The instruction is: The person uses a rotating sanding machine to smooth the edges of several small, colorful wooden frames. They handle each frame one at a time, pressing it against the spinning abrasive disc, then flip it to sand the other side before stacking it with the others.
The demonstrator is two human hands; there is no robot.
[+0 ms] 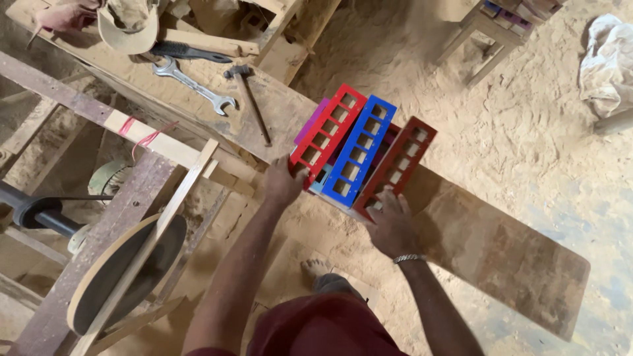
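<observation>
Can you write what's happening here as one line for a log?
left hand: grips red frame | right hand: grips dark red frame | blue frame between | on plank

A woodworking shop, rough and dusty: sawdust-covered floor (527,132), worn plank desk (501,257) with a wrench (191,82) and hammer (250,99) near its far-left corner, timber offcuts (204,41), a belt-driven wheel (125,270) on a wooden frame.
</observation>
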